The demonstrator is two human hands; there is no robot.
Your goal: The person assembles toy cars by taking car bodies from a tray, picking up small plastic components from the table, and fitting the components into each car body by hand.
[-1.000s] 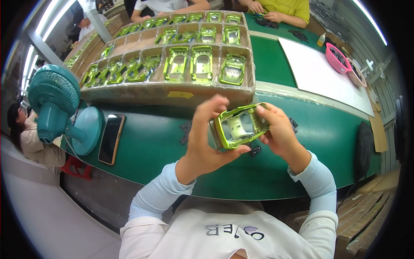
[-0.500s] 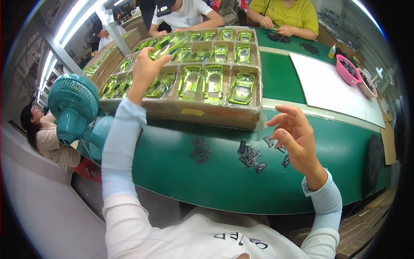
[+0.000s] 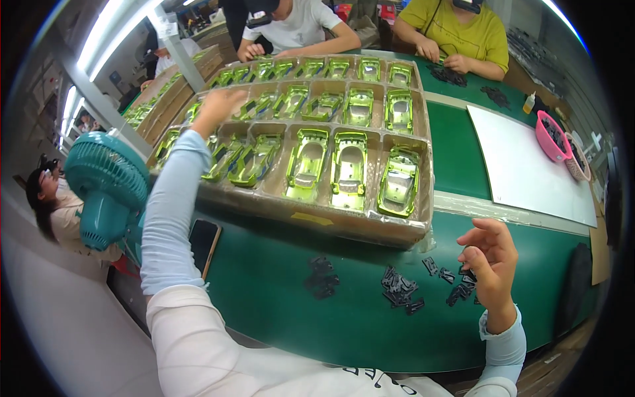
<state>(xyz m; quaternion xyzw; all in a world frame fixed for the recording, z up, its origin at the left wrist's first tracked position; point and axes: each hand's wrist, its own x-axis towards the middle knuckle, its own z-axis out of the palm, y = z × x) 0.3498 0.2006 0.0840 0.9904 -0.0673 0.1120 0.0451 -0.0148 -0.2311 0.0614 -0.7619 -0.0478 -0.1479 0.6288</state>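
My left hand [image 3: 221, 109] reaches over the left part of a divided cardboard box [image 3: 370, 221], its blurred fingers stretched out beside a shiny green toy car body [image 3: 254, 106] in the middle row. I see nothing held in it. Similar green car bodies, such as one in the front right cell [image 3: 399, 182], fill the compartments. Above the green table at the right hovers my right hand [image 3: 491, 264], fingers loosely curled and apart, no held thing visible. Small black plastic parts [image 3: 456, 291] lie beside and partly behind it. Further left are a pile of black parts [image 3: 399, 288] and another dark cluster [image 3: 322, 278].
A teal fan [image 3: 109, 188] stands at the left, with a phone [image 3: 204, 246] near my left forearm. White board [image 3: 529, 172], pink basket [image 3: 552, 137] and small bottle [image 3: 529, 102] are at the right. Two people work across the table; another person sits at far left.
My left hand has let go of the green car body it held over the box and moved lower. The view has shifted, bringing the box and table lower and the phone into sight.
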